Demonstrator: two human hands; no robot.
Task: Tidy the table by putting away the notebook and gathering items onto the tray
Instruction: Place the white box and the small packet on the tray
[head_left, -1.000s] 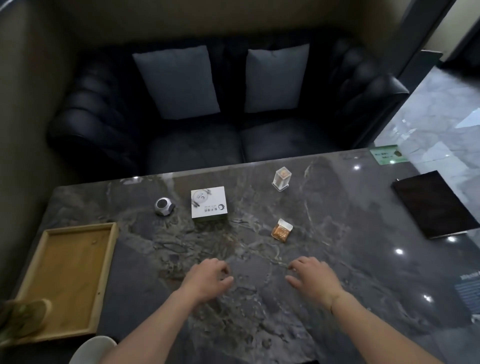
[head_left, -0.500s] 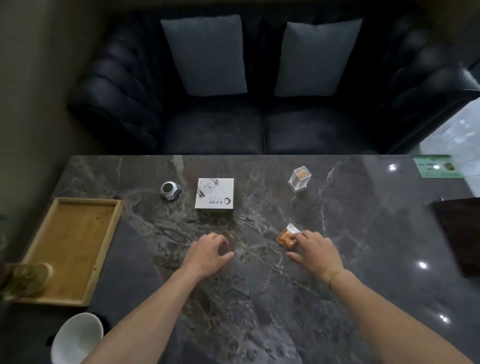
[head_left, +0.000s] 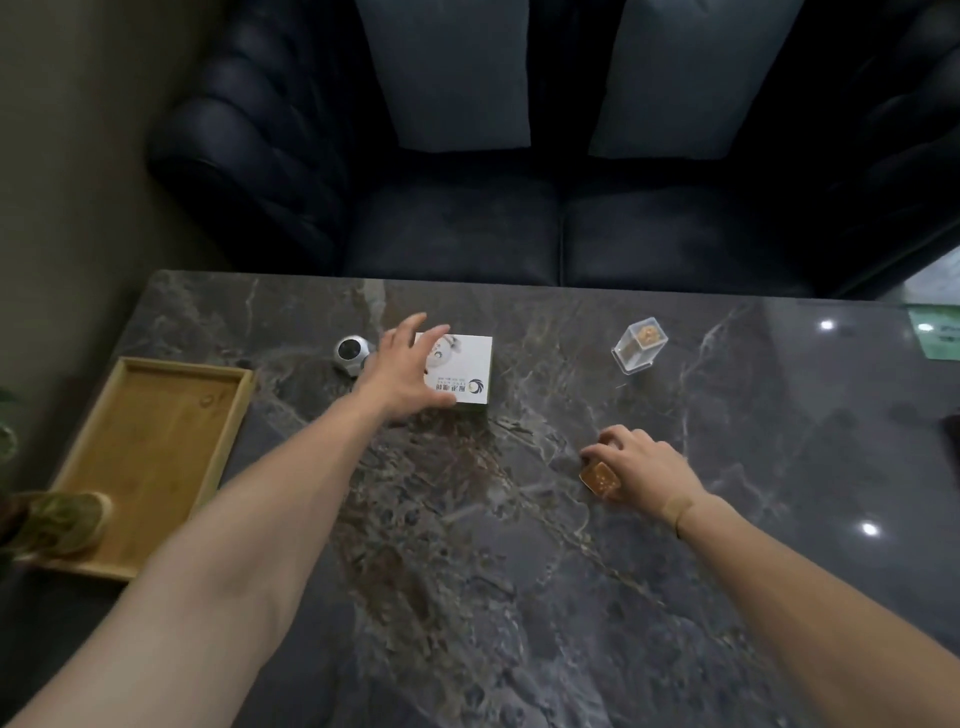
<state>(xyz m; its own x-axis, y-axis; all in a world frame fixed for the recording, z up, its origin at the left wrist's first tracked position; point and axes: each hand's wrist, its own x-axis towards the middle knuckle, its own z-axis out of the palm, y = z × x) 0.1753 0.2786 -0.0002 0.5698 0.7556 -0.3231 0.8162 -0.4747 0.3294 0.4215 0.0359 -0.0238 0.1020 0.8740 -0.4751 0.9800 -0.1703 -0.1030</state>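
Observation:
A wooden tray (head_left: 156, 457) lies at the table's left edge. My left hand (head_left: 405, 371) reaches over the left side of a white box (head_left: 465, 376), with fingers spread on top and thumb at the box's near edge. A small round silver object (head_left: 352, 353) sits just left of that hand. My right hand (head_left: 641, 467) curls around a small orange packet (head_left: 600, 479) lying on the dark marble table (head_left: 519, 545). A clear plastic case (head_left: 638, 345) with brown contents stands further back on the right. At the far right edge a dark corner (head_left: 953, 434) shows, possibly the notebook.
A dark sofa (head_left: 519, 218) with two grey cushions sits behind the table. A green card (head_left: 937, 332) lies at the right edge. A plant pot (head_left: 57, 522) rests on the tray's near left corner.
My left hand has moved forward from the table's middle onto the white box. My right hand has closed around the orange packet. The view has tilted down and left.

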